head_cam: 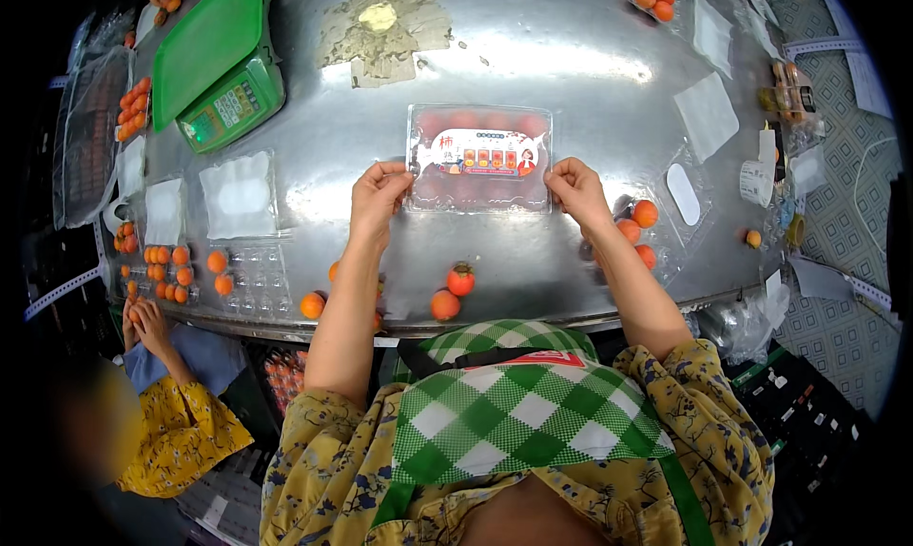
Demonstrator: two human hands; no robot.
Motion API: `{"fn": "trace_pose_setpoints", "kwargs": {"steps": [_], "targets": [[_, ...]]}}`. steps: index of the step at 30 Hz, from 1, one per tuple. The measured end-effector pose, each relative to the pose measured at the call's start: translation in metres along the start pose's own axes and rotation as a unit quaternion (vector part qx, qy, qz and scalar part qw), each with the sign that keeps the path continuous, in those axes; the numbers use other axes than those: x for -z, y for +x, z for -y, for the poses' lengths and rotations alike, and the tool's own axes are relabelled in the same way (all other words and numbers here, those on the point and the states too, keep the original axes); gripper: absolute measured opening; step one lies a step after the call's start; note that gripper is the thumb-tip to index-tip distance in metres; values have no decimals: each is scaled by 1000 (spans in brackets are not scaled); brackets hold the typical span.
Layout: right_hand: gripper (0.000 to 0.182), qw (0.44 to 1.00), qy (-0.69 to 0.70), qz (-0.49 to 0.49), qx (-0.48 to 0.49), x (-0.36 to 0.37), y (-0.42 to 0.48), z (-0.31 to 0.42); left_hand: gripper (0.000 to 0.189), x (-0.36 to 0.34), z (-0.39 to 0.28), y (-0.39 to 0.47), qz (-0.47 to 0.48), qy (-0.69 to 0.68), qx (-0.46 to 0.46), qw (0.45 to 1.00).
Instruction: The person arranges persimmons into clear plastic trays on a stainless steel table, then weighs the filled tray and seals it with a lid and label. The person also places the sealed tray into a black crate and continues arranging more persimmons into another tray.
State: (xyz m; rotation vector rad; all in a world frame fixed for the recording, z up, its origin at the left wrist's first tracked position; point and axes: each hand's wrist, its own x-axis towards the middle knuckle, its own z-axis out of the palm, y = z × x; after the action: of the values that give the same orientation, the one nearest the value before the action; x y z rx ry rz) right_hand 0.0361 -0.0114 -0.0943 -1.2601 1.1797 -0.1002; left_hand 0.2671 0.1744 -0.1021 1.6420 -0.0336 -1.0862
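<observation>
A clear plastic clamshell box [479, 200] lies before me on the metal table, with reddish-orange fruit, apparently persimmons, dimly visible inside. A printed label [488, 152] with writing and pictures of fruit covers the middle of its lid. My left hand [378, 193] pinches the box's left edge between thumb and fingers. At the opposite edge, my right hand [576, 189] grips it the same way. Two loose persimmons [453, 293] rest nearer my body. Others [312, 305] sit by my left forearm, partly hidden behind it, and a few [638, 232] beside my right forearm.
A green weighing scale [214, 68] stands at the left. White padded trays [239, 193] and a partly filled clear tray [253, 278] are below it. Wet cardboard [385, 32] lies at the back. On the left, a co-worker's hands [146, 321] hold a fruit.
</observation>
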Motion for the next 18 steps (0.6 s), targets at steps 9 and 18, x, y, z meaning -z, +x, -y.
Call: {"fn": "trace_pose_setpoints", "kwargs": {"steps": [9, 18], "targets": [[11, 999, 25, 34, -27, 7, 7, 2, 10, 0, 6, 4, 2, -26, 45, 999], [10, 993, 91, 55, -40, 10, 5, 6, 18, 9, -9, 5, 49, -145, 145, 978]]}}
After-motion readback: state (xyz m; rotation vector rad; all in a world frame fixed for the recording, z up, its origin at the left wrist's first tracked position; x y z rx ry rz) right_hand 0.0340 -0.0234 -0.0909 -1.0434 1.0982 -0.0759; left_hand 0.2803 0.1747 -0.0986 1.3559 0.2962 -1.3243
